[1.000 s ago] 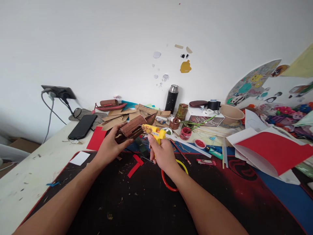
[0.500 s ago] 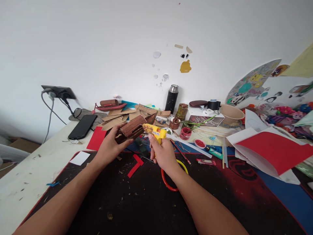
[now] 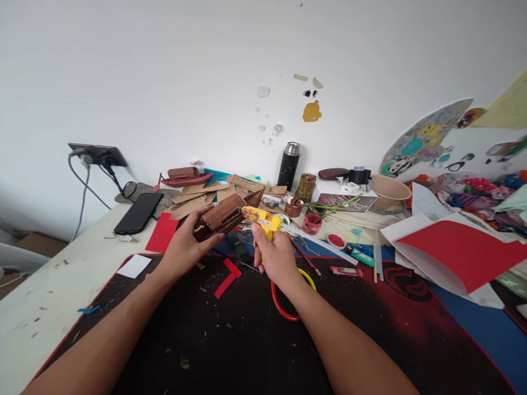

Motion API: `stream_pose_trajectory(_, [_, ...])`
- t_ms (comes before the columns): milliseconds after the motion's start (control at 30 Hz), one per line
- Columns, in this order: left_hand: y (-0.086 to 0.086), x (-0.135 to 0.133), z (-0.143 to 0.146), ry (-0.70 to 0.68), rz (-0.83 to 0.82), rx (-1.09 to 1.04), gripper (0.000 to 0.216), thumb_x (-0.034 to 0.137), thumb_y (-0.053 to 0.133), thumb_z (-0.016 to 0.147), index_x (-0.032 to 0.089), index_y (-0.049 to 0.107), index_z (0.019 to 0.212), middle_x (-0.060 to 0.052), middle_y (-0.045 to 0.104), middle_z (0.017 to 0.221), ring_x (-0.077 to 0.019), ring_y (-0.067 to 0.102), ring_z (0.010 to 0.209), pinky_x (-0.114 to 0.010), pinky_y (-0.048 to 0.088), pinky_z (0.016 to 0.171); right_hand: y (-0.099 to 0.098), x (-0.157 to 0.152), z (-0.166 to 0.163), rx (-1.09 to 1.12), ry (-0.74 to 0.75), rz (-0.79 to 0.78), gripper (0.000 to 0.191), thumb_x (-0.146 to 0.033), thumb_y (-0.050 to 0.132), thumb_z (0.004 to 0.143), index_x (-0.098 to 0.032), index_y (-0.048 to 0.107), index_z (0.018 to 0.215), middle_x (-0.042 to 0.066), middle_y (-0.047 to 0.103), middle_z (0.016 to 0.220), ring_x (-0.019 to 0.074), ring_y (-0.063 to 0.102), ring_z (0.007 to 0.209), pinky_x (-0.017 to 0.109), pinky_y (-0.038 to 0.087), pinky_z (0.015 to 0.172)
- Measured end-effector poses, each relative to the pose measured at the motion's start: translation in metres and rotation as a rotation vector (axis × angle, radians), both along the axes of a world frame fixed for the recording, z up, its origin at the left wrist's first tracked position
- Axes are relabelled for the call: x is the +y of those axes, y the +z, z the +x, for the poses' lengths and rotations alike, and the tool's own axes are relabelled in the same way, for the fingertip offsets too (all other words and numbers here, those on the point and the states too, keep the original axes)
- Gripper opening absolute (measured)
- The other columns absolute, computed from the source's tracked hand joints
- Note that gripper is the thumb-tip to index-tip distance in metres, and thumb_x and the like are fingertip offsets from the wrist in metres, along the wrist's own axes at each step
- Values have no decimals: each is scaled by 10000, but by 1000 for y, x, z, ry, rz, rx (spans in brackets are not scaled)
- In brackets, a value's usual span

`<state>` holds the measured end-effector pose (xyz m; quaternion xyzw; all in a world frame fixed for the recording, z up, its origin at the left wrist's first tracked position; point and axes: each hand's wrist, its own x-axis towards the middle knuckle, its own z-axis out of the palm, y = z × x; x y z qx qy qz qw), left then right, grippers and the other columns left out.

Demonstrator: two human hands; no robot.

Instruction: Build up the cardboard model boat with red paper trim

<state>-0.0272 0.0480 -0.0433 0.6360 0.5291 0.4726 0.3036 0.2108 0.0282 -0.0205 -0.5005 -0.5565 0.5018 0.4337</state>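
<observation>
My left hand (image 3: 187,244) is closed around the near end of a brown model boat (image 3: 225,213), with the thumb below and the fingers behind. The boat has a curved cover and a pointed end, and is tilted up toward the right above the mat. My right hand (image 3: 276,257) grips a yellow glue gun (image 3: 268,221) by its handle. The gun's stained nozzle points left at a slot in the boat's side; whether it touches cannot be made out. Beneath the hands lie red ridged strips (image 3: 228,278) on the black mat (image 3: 214,340).
Cardboard scraps (image 3: 197,198) and a second small boat (image 3: 185,178) lie behind. A black thermos (image 3: 289,165), paint jars (image 3: 312,224) and a pink bowl (image 3: 389,191) stand along the wall. A phone (image 3: 139,213) rests at left, red paper (image 3: 463,252) at right.
The glue gun and my right hand have shifted very slightly to the right along the boat's side. My left hand and the boat are nearly unchanged.
</observation>
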Motion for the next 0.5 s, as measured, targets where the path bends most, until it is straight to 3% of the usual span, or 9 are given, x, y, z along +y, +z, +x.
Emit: stream_pose_trajectory(500, [-1, 0, 0, -2, -5, -11, 849, 616, 895, 826, 258, 572, 1524, -159, 743, 1490, -401, 744, 1347, -622, 571, 1189, 1, -1, 0, 7, -14, -3, 642, -772, 581, 984, -249, 524, 616, -14, 543, 410, 102, 460, 320, 216, 322, 364])
